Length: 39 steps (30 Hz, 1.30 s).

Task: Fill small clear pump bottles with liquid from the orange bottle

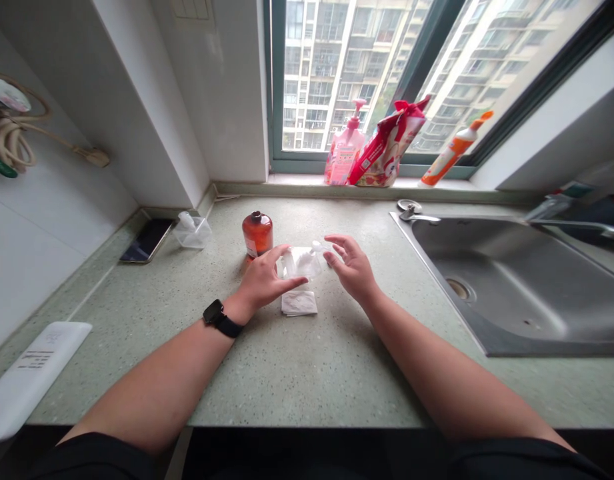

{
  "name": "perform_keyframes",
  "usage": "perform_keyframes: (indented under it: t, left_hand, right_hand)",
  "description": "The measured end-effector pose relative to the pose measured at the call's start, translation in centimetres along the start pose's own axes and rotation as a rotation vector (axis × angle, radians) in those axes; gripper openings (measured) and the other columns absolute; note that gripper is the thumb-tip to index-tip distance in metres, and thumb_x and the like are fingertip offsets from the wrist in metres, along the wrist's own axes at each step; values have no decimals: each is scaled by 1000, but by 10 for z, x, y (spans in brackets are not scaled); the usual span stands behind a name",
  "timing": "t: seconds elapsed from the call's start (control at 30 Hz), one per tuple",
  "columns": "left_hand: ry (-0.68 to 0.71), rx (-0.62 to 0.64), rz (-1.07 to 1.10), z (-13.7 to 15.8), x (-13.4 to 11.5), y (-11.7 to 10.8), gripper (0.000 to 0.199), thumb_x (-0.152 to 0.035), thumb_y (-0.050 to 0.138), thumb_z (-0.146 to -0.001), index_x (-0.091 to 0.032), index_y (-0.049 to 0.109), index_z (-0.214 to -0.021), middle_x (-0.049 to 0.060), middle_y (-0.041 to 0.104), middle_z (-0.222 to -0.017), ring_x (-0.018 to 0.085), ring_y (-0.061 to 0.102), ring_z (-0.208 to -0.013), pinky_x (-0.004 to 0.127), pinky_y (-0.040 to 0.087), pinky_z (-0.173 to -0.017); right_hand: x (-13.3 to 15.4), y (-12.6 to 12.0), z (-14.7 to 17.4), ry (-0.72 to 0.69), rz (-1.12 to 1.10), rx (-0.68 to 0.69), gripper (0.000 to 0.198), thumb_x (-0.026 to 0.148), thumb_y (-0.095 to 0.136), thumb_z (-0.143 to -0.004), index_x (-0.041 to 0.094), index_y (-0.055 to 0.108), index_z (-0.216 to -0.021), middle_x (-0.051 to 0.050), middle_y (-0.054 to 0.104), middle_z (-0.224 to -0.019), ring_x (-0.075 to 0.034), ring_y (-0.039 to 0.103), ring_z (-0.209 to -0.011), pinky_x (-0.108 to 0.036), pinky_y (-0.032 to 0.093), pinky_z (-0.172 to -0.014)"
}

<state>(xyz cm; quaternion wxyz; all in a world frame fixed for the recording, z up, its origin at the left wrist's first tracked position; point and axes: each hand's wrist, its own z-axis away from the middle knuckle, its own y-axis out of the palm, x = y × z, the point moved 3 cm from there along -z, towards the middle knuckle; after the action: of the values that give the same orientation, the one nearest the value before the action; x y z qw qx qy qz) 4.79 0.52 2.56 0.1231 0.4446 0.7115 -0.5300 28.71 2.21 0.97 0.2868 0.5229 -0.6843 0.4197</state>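
Observation:
My left hand (264, 280), with a black watch on its wrist, curves its thumb and fingers around a small clear plastic container (307, 263) above the counter. A whitish, nozzle-like part shows at the container's upper right. Just right of it is my right hand (354, 267), its fingers apart and close to that part; whether they touch it I cannot tell. Behind my left hand stands an open amber bottle (257, 233) without a cap, its lower part hidden by the hand. A folded white tissue (299, 303) lies on the counter in front of the container.
A similar clear container (193, 232) and a dark phone (147, 240) lie at the back left. A white device (37, 370) rests at the left edge. The steel sink (527, 280) is on the right. Pink pump bottle (345, 150), red pouch (389, 147) and orange bottle (451, 153) line the windowsill.

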Motion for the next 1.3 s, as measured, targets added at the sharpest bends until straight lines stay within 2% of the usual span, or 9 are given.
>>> perform_keyframes:
  t: [0.1, 0.33, 0.53, 0.63, 0.77, 0.93, 1.07, 1.2, 1.3]
  left_hand:
    - [0, -10, 1, 0, 2, 0, 69, -63, 89, -83, -18, 68, -131, 3, 75, -90, 22, 73, -82, 33, 58, -78]
    - [61, 28, 2, 0, 3, 6, 75, -63, 90, -81, -19, 66, -137, 4, 75, -95, 23, 74, -84, 33, 59, -79]
    - [30, 11, 25, -1, 5, 3, 78, -68, 88, -81, -17, 67, -136, 3, 73, -89, 21, 69, -77, 32, 57, -75]
    - [-4, -20, 27, -2, 8, 0, 79, -70, 87, -81, -17, 67, -136, 2, 73, -89, 18, 66, -72, 32, 56, -73]
    - [-15, -20, 19, -2, 10, 1, 77, -70, 86, -82, -17, 68, -133, 2, 73, -89, 18, 66, -72, 31, 56, -72]
    - [32, 39, 8, 0, 5, 4, 77, -69, 88, -81, -20, 66, -137, 4, 76, -97, 21, 72, -81, 32, 58, -77]
    - [47, 77, 25, 1, 2, 5, 77, -67, 89, -80, -20, 66, -137, 3, 76, -94, 22, 73, -81, 33, 58, -78]
    - [5, 30, 40, 0, 5, 1, 77, -69, 88, -81, -19, 66, -136, 3, 75, -91, 23, 73, -81, 34, 59, -77]
    - [-27, -3, 33, -2, 8, 0, 76, -68, 87, -82, -18, 66, -136, 4, 75, -91, 23, 72, -83, 34, 59, -77]
  right_hand:
    - [1, 6, 2, -22, -33, 88, 31, 57, 76, -95, 33, 75, -115, -8, 68, -134, -30, 62, -137, -58, 49, -121]
    - [7, 26, 11, 40, -102, 201, 47, 62, 84, -87, 36, 78, -125, -8, 62, -148, -35, 52, -150, -59, 43, -128]
    - [-7, 3, -1, 163, -131, 34, 62, 61, 90, -80, 38, 70, -134, -8, 63, -151, -34, 55, -148, -64, 41, -127]
    - [-11, -9, -6, 186, -164, -22, 52, 61, 89, -82, 35, 73, -123, -8, 66, -144, -33, 59, -144, -62, 44, -124]
    - [-1, 1, -1, 114, -155, 119, 38, 60, 86, -86, 33, 77, -112, -7, 65, -143, -31, 58, -144, -58, 47, -123]
    - [16, 21, 11, 23, -91, 216, 46, 62, 85, -87, 35, 79, -124, -9, 62, -149, -34, 52, -150, -60, 40, -128]
    - [13, 21, 11, 54, -51, 168, 51, 65, 85, -85, 35, 79, -126, -10, 63, -149, -35, 53, -149, -62, 39, -129]
    - [-2, 8, 3, 125, -103, 53, 50, 64, 84, -86, 37, 74, -127, -7, 65, -147, -32, 57, -145, -63, 43, -125]
    - [-7, 0, -1, 161, -160, 16, 45, 64, 83, -86, 35, 74, -119, -8, 66, -145, -31, 59, -144, -61, 45, -123]
